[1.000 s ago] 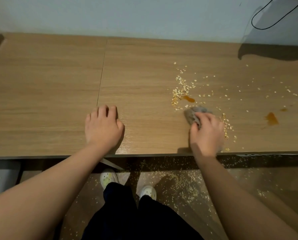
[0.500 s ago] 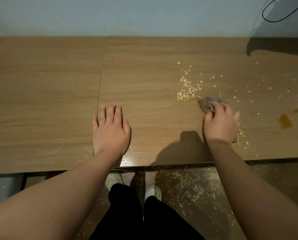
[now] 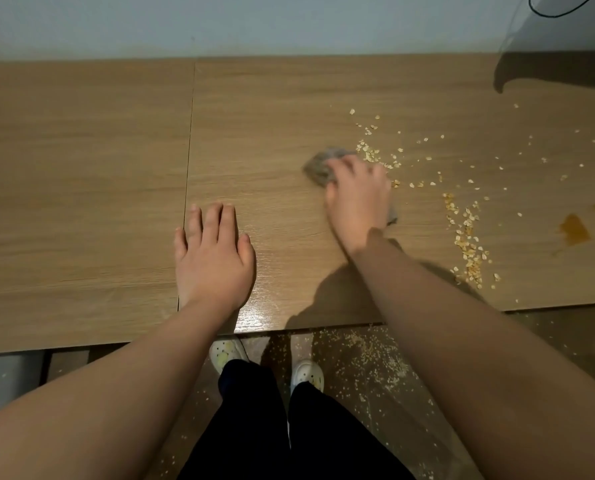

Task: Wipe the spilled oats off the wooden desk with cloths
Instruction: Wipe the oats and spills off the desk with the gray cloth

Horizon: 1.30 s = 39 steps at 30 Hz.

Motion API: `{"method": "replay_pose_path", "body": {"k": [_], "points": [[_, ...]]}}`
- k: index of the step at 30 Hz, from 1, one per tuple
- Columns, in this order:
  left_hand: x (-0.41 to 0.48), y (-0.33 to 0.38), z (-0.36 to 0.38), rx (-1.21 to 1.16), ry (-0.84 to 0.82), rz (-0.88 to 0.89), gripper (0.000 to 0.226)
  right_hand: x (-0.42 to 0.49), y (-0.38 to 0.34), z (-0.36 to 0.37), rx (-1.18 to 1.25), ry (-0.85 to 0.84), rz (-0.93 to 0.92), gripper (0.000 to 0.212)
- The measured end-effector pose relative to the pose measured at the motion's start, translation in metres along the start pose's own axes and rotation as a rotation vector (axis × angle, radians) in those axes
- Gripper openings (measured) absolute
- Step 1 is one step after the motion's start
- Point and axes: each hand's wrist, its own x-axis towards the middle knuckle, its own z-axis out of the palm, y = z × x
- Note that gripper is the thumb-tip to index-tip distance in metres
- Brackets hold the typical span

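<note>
My right hand (image 3: 356,199) bears down on the bunched grey cloth (image 3: 320,164), fingers bent over it, though blur hides how tight the grip is. My left hand (image 3: 213,258) lies flat and empty on the worktop (image 3: 81,168), well left of the cloth. Left of the cloth the wood looks clean. Right of it oats (image 3: 469,237) lie scattered, touching its far corner and trailing thickly nearer me, with an orange-brown stain (image 3: 573,229) beyond them. More oats dot the floor (image 3: 368,362) below. I judge the wiping about half done.
</note>
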Motion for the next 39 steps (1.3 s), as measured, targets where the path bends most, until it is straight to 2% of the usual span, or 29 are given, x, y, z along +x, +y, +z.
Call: {"method": "replay_pose_path", "body": {"k": [3, 7, 9, 12, 14, 17, 20, 21, 23, 24, 27, 29, 32, 35, 37, 39], "points": [[0.0, 0.0, 0.0, 0.003, -0.003, -0.002, 0.056, 0.006, 0.046, -0.014, -0.037, 0.055, 0.269, 0.038], [0.001, 0.001, -0.001, 0.018, -0.018, 0.008, 0.056, 0.002, 0.06, -0.027, 0.007, 0.116, 0.42, 0.037], [0.0, 0.001, -0.002, 0.02, -0.026, 0.008, 0.056, -0.006, 0.028, -0.025, 0.015, 0.036, 0.308, 0.036], [-0.001, 0.001, -0.002, 0.033, -0.031, 0.006, 0.057, -0.037, -0.031, -0.008, 0.056, -0.054, -0.071, 0.036], [0.0, 0.001, -0.002, 0.036, -0.03, 0.007, 0.056, -0.039, -0.031, -0.006, 0.031, -0.069, -0.137, 0.038], [0.001, 0.001, -0.002, 0.037, -0.032, 0.005, 0.056, -0.026, 0.022, -0.015, -0.102, -0.138, 0.063, 0.042], [0.0, 0.001, -0.003, 0.034, -0.034, 0.006, 0.056, -0.028, 0.07, -0.033, -0.102, 0.01, 0.349, 0.04], [0.0, 0.002, -0.003, 0.036, -0.031, 0.009, 0.056, -0.029, 0.072, -0.036, -0.074, 0.044, 0.407, 0.039], [0.001, 0.002, -0.003, 0.039, -0.028, 0.013, 0.056, -0.035, 0.053, -0.038, -0.047, -0.015, 0.457, 0.038], [0.001, 0.001, -0.003, 0.037, -0.026, 0.011, 0.056, -0.043, 0.033, -0.036, -0.055, -0.076, 0.381, 0.038], [0.001, 0.001, -0.003, 0.041, -0.023, 0.004, 0.056, -0.08, -0.019, -0.021, 0.011, -0.098, -0.097, 0.04], [0.001, 0.002, -0.003, 0.049, -0.025, 0.003, 0.056, -0.08, -0.016, -0.019, 0.017, -0.135, -0.2, 0.042], [0.001, 0.002, -0.003, 0.05, -0.024, 0.004, 0.056, -0.058, 0.023, -0.023, -0.037, -0.188, -0.043, 0.043], [0.001, 0.001, -0.003, 0.047, -0.02, 0.004, 0.056, -0.046, 0.057, -0.028, -0.056, -0.051, 0.217, 0.042], [0.001, 0.002, -0.003, 0.045, -0.017, 0.005, 0.056, -0.044, 0.056, -0.025, -0.013, 0.019, 0.349, 0.04], [0.001, 0.002, -0.003, 0.043, -0.023, 0.005, 0.056, -0.054, 0.03, -0.02, 0.042, 0.06, 0.296, 0.037]]}}
